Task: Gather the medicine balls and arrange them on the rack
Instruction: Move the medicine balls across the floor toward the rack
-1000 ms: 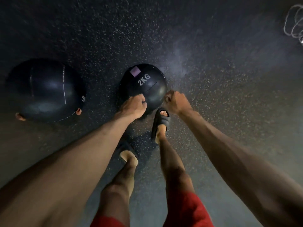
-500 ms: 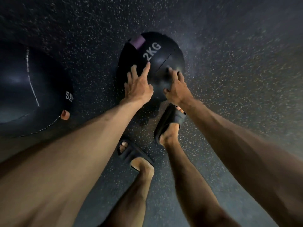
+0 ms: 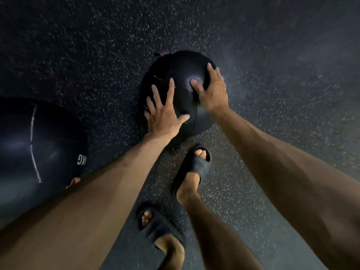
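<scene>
A small black medicine ball point(image 3: 181, 75) with a purple patch at its far edge lies on the dark speckled floor ahead of my feet. My left hand point(image 3: 163, 112) lies flat on its near left side with the fingers spread and straight. My right hand point(image 3: 213, 88) is spread over the ball's right side, thumb pressed into the top. A larger black medicine ball point(image 3: 39, 145) with white stitching and a "KG" mark sits at the left edge, partly cut off. No rack is in view.
My two feet in black slides stand just behind the small ball, the right foot point(image 3: 194, 166) close to it, the left foot point(image 3: 155, 227) further back. Dark rubber gym floor point(image 3: 272, 55) spreads all around.
The small ball has rolled away from me, so its 2KG label is now hidden. Both hands went from loose fists beside it to flat, spread palms on top. The view dropped closer.
</scene>
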### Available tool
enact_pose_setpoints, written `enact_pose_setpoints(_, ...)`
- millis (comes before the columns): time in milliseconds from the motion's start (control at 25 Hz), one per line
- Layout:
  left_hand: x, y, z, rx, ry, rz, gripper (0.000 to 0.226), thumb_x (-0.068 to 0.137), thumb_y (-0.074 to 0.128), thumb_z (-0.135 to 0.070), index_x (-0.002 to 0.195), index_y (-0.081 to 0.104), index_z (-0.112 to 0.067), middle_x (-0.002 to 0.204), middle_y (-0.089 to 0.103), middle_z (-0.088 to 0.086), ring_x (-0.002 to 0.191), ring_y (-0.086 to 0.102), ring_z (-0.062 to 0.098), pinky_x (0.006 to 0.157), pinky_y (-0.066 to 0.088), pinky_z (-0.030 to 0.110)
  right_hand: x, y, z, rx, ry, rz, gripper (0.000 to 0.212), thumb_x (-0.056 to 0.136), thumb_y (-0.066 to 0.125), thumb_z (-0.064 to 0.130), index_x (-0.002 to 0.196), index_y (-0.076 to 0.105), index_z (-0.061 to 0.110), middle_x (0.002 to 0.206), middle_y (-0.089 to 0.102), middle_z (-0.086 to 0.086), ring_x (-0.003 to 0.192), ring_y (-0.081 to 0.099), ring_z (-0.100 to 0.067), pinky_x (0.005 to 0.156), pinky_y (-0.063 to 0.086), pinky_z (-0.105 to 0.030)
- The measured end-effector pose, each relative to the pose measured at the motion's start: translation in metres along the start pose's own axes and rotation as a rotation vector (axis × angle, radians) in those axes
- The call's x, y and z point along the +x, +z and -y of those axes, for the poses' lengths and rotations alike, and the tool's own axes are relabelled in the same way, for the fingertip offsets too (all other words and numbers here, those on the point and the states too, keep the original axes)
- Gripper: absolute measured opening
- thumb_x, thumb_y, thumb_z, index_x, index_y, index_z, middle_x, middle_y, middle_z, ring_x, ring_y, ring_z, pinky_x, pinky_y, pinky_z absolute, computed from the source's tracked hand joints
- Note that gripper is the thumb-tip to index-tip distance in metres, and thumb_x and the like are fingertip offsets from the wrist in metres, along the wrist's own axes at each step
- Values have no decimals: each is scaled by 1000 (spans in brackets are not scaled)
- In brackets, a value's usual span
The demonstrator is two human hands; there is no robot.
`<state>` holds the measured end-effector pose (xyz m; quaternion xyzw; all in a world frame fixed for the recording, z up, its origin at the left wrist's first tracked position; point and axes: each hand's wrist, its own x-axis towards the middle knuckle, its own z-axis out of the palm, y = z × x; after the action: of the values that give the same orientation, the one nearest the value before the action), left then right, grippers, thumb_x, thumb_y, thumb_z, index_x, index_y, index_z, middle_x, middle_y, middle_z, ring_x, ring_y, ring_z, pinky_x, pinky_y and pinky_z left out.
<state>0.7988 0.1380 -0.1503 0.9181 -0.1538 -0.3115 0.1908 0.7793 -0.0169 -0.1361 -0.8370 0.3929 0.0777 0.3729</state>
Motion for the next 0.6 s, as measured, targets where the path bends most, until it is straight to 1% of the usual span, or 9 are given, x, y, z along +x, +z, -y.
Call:
enact_pose_setpoints(80,45,-16,-17,-54,-73,-34,99,90,67,-46,153,-8,-49,167,-9,12,151,3,43,117,15,64,9,1,2,84,-73,-110,68,99,55,42,156,29,16,163,23,-13,152,18,-28,123,21,-48)
enact_pose_setpoints(120,67,-27,-26,-81,-104,-26,96,90,67,-47,154,-5,-50,167,-6,11,150,4,43,117,15,63,6,5,-2,70,-125,-137,65,100,55,40,155,31,16,163,22,-13,152,18,-28,122,22,-48)
enact_pose_setpoints(200,108,-48,-40,-133,-132,-13,90,89,66,-52,155,5,-49,167,2,8,149,9,41,116,17,62,1,13,-14,-14,-210,-130,68,100,55,40,157,25,21,166,11,-10,154,10,-27,124,18,-48)
enact_pose_setpoints(240,124,-55,-45,-164,-130,-36,86,88,65,-54,155,11,-47,166,7,8,148,12,39,115,19,61,5,14,-17,-36,-220,-116,70,100,54,42,159,21,25,168,5,-7,155,5,-26,125,15,-48)
enact_pose_setpoints(280,133,-59,-48,-193,-119,-85,81,89,63,-56,155,17,-43,165,12,8,148,15,38,115,21,61,15,14,-15,-37,-218,-109,71,100,53,44,159,18,28,168,2,-5,155,2,-25,125,14,-50)
enact_pose_setpoints(360,134,-59,-49,-240,-84,-228,72,93,55,-57,155,24,-37,164,17,10,149,17,35,116,25,59,41,10,-3,-52,-206,-102,70,100,50,49,159,16,32,169,2,-3,155,1,-25,124,15,-53)
enact_pose_setpoints(440,120,-47,-42,-260,-38,-334,73,95,52,-57,157,21,-35,165,14,13,150,15,33,115,29,58,71,3,14,-99,-195,-90,69,100,46,55,159,15,38,169,4,-2,155,3,-25,122,15,-56)
enact_pose_setpoints(520,107,-39,-31,-207,15,-306,84,92,56,-59,158,9,-37,166,6,15,151,11,35,114,29,58,106,-4,36,-124,-154,-66,68,99,44,59,158,15,42,169,7,0,155,5,-25,119,15,-58)
enact_pose_setpoints(600,114,-42,-30,-167,5,-239,97,88,63,-58,157,-3,-43,166,-3,16,151,7,37,114,28,59,142,-13,62,-81,-112,-53,68,98,48,57,157,23,36,168,14,-2,154,10,-25,120,15,-57)
